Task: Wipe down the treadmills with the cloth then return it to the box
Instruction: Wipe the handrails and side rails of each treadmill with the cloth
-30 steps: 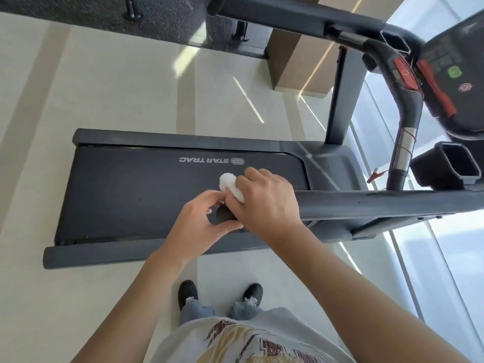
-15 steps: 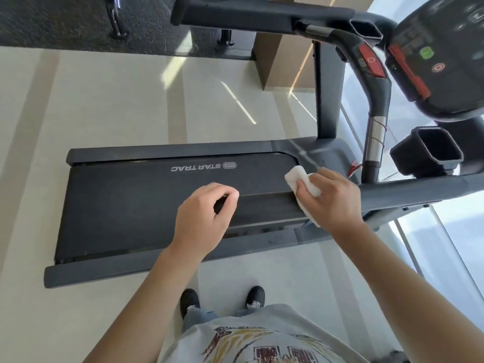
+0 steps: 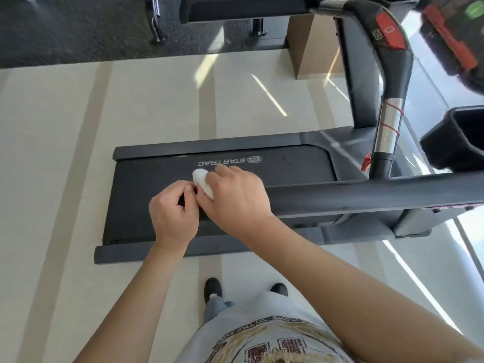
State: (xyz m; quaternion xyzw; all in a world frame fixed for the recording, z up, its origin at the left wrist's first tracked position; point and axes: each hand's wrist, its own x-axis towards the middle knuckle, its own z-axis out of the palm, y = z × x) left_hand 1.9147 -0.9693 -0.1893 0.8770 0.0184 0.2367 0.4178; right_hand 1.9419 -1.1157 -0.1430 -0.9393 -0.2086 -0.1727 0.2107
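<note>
A dark grey treadmill (image 3: pixel 157 195) lies across the floor in front of me, its belt marked STAR TRAC. Its near handrail (image 3: pixel 366 197) runs from the right edge toward the middle. My right hand (image 3: pixel 235 203) grips a small white cloth (image 3: pixel 201 182) and presses it against the left end of that rail. Directly to its left, my left hand (image 3: pixel 174 208) has its fingers curled round the rail's tip. The two hands touch. No box is in view.
The console (image 3: pixel 455 40) with red and green buttons, a curved upright handle (image 3: pixel 390 82) and a black cup holder (image 3: pixel 458 137) crowd the upper right. Another machine's frame (image 3: pixel 235 9) stands on dark carpet at the top. A glass wall (image 3: pixel 468 231) is at the right.
My right hand has slid the cloth left along the handrail, from near the upright back to the rail's end beside my left hand. My view has shifted.
</note>
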